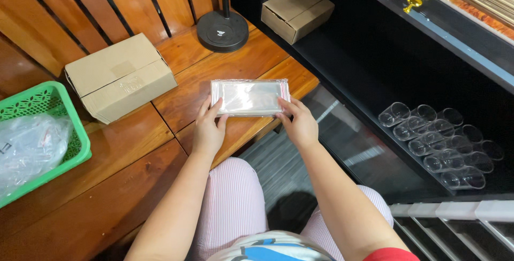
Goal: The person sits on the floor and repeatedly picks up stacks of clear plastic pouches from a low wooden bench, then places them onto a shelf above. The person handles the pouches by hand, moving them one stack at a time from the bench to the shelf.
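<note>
Squaring up a stack of clear bags on the wooden bench, one hand at each end.

I sit at a slatted wooden bench (pixel 134 148), its planks warm brown, with a black shelf unit (pixel 375 57) on my right. A brown carton (pixel 120 76) rests near the green basket (pixel 43 127) of plastic wrap, within easy reach; a smaller carton (pixel 297 10) sits on the black shelf beside a round black stand base (pixel 223 31). Clear plastic cups (pixel 441 143) lie in rows, on their sides, on the lower shelf. The stack of clear bags (pixel 250 96) lies flat near the bench edge; my left hand (pixel 208 130) and right hand (pixel 300 124) pinch its ends between curled fingers, so it stays aligned.
</note>
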